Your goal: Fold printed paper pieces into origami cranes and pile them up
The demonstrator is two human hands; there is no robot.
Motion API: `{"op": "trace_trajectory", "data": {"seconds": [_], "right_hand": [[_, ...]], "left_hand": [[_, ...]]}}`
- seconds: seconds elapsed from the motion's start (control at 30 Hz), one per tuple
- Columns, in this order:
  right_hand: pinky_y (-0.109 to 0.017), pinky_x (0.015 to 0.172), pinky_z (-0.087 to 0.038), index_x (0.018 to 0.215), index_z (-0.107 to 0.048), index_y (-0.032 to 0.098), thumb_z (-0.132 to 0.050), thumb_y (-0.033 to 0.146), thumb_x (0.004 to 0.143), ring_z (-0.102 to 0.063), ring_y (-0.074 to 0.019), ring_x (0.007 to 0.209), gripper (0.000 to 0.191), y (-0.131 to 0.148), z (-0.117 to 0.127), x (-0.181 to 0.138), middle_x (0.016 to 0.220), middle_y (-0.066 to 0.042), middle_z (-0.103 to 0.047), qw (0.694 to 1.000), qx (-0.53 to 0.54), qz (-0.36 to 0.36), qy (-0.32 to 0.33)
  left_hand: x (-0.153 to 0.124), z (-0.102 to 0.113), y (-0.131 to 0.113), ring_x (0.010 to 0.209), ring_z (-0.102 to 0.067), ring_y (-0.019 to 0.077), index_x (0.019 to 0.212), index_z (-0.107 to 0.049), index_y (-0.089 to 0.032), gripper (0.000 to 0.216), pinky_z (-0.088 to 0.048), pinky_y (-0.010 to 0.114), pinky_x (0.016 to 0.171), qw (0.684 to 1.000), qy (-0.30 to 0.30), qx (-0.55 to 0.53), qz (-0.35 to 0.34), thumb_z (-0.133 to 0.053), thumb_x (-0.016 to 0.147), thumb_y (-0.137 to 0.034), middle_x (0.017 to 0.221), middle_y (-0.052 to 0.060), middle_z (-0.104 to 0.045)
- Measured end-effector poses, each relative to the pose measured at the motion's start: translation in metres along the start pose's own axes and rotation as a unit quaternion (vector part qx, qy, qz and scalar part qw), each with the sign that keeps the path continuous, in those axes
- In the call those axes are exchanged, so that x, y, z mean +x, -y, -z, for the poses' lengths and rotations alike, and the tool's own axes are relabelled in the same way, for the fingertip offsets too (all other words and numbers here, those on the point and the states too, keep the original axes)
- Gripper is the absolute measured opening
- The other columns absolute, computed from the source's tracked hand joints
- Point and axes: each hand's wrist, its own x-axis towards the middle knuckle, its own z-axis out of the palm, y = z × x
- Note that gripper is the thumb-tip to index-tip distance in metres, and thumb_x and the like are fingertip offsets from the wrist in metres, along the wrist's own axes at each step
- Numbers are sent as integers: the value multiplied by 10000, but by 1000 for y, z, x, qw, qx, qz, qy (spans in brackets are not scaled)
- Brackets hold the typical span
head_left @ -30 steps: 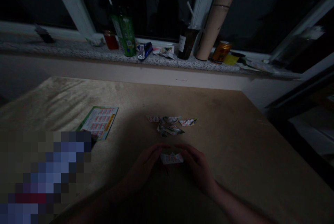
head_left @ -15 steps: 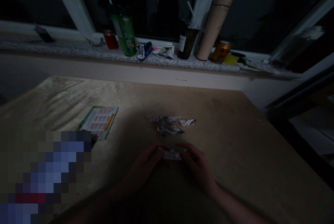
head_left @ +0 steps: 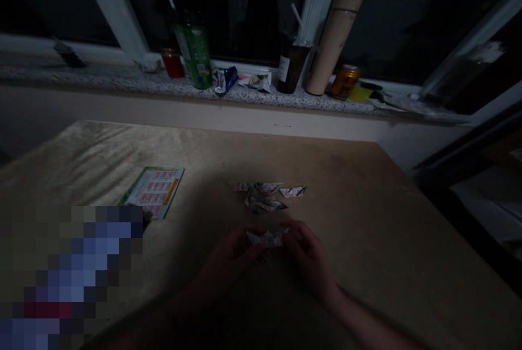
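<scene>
A: Where's the folded paper (head_left: 269,239)?
B: At six o'clock, its ends pinched by the left hand (head_left: 233,252) and right hand (head_left: 305,248).
A: What's done?
B: It's creased; other folded pieces (head_left: 267,204) lie at twelve, unheld. The printed sheet (head_left: 158,189) at ten looks unfolded.

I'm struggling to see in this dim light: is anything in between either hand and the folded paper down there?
Nothing visible is. The left hand and right hand hold the folded paper at its two ends. The other paper pieces lie beyond, on the table.
</scene>
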Motion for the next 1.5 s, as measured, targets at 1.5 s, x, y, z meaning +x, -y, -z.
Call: {"op": "trace_trajectory", "data": {"seconds": [1.5], "right_hand": [[-209,445,-351,710,-586,173,-600,390,784,-483,-112,468,230,-4,10,6,524,19,-546,999,22,-12,-45]], "left_hand": [[-2,1,8,830,-636,167,944,-623,-212,191,-495,254,744,978,-64,157,-119,-456,891,-289,900,2,-687]]}}
